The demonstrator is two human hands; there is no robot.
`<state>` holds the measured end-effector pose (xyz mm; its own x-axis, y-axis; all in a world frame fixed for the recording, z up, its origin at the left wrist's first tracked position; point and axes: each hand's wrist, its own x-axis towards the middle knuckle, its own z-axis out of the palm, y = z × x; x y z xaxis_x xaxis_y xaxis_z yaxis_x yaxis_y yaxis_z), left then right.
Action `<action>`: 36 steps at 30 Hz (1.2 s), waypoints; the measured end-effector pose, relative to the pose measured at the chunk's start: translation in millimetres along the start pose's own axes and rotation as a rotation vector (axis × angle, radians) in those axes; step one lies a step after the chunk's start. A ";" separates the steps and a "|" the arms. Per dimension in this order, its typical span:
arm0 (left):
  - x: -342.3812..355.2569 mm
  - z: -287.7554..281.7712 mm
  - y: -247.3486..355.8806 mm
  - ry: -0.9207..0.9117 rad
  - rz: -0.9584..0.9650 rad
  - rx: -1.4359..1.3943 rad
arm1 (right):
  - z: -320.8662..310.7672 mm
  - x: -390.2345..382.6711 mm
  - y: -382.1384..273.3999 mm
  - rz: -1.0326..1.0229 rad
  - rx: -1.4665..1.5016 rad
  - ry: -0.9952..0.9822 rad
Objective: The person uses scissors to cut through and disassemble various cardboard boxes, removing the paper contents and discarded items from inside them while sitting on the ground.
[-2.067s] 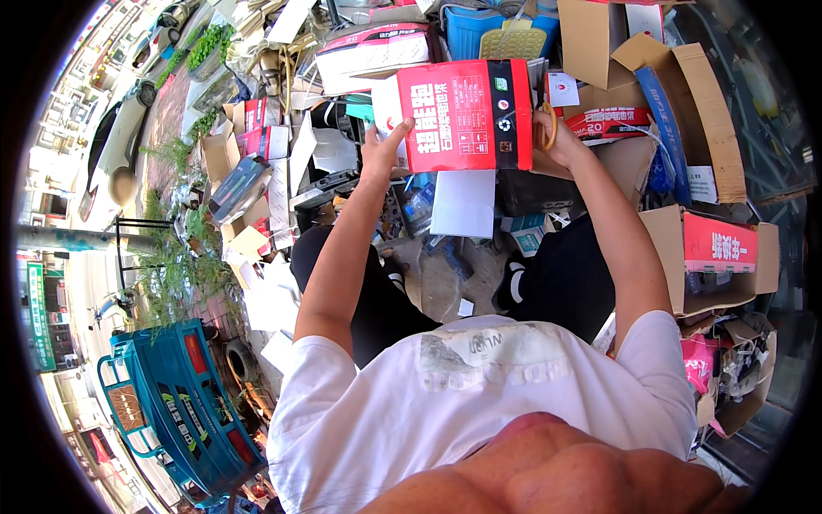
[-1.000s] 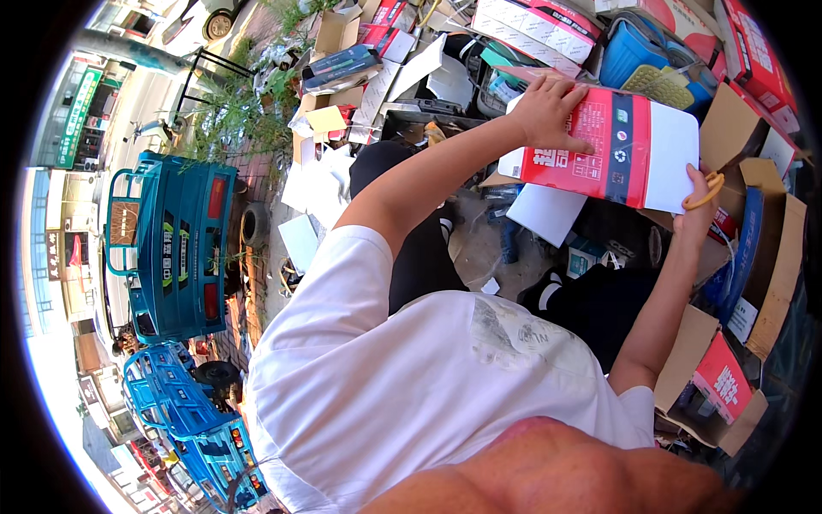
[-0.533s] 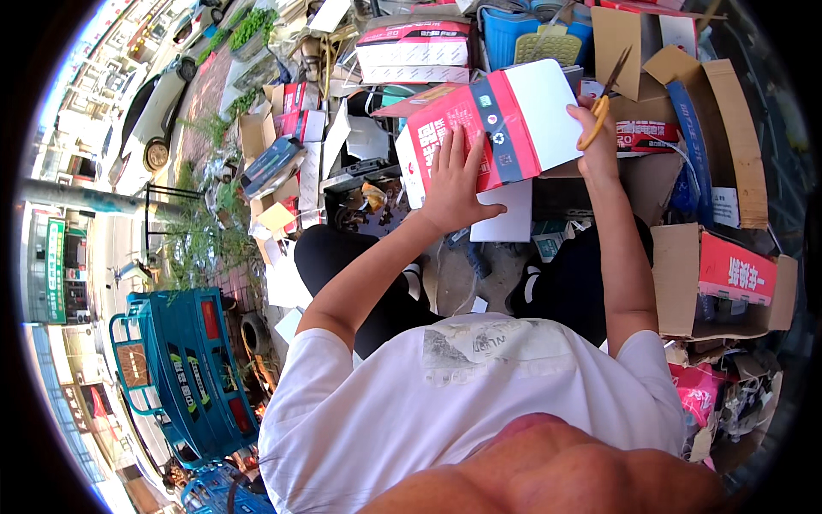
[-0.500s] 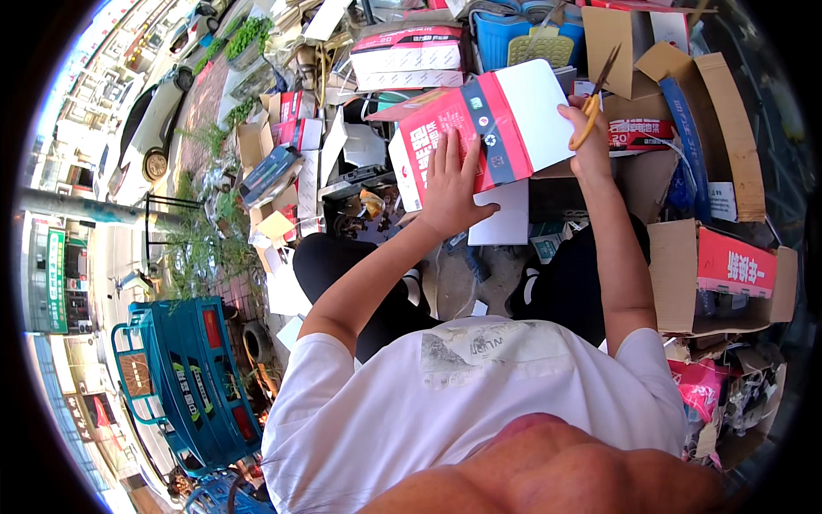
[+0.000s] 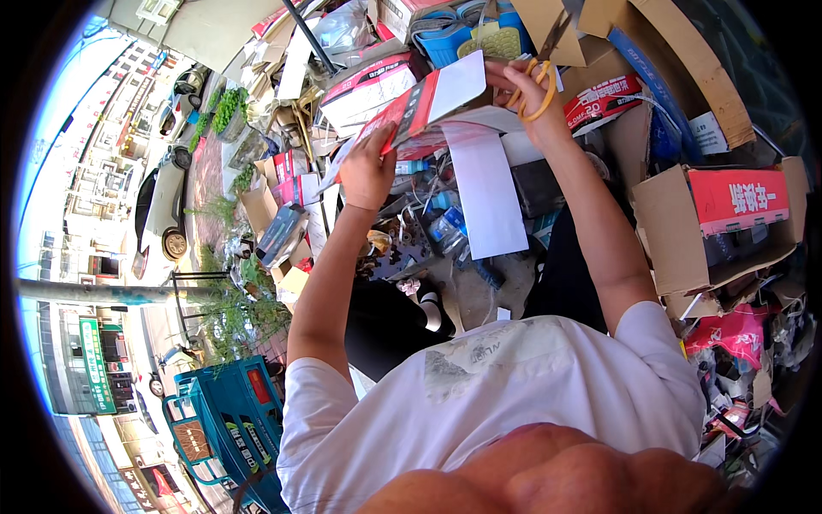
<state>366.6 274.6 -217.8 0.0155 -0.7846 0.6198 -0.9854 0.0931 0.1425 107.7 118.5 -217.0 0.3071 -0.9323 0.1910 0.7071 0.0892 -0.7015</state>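
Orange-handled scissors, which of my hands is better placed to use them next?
Probably your right: the right hand already holds the scissors, while the left hand is occupied gripping the red-and-white carton.

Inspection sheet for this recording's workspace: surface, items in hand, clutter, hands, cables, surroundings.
Surface: grey ground, partly visible between the legs.
Items in hand: red-and-white carton, held up and tilted; orange-handled scissors.
Clutter: open brown box and pink plastic at right; blue tub beyond the carton.
Hands: left hand grips the carton; right hand holds the scissors.
Cables: cannot tell.
Surroundings: teal truck and parked car at left.
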 end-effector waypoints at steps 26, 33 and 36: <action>16.9 -246.2 -124.6 0.200 -0.647 -0.954 | -85.6 64.5 -9.5 -0.135 -0.482 0.079; 1.5 -252.6 -165.7 0.168 -0.670 -0.960 | -95.3 59.5 -15.7 -0.138 -0.617 -0.046; -0.9 -246.6 -174.7 0.154 -0.731 -0.955 | -99.6 58.8 -19.2 -0.108 -0.587 -0.117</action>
<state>580.5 410.2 -52.9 0.6000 -0.7657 0.2315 -0.2148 0.1245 0.9687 48.8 27.1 -260.7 0.3441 -0.8778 0.3332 0.2792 -0.2432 -0.9289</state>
